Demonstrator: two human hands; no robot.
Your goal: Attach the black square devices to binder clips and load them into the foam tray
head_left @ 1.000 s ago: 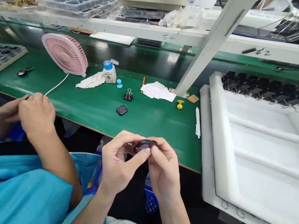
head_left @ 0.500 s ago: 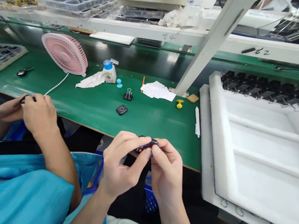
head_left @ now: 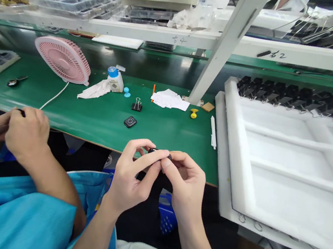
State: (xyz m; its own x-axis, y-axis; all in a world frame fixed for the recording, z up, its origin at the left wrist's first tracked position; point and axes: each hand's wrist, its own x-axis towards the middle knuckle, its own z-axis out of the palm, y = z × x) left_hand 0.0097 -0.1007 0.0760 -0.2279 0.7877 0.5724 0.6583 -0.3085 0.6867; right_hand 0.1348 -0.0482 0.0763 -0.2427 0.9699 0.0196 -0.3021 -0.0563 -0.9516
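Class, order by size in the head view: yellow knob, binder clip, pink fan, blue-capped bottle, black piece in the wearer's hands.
Pink fan
Blue-capped bottle
Binder clip
Yellow knob
Unranked: black piece, mostly hidden by fingers

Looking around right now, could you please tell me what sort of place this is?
Probably a small-electronics assembly or repair workshop: there is a green workbench, a watch-like device lying on it, and a row of black binder clips.

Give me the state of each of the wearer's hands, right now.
Left hand: closed, its grip holding a small black device.
Right hand: closed, holding the same device.
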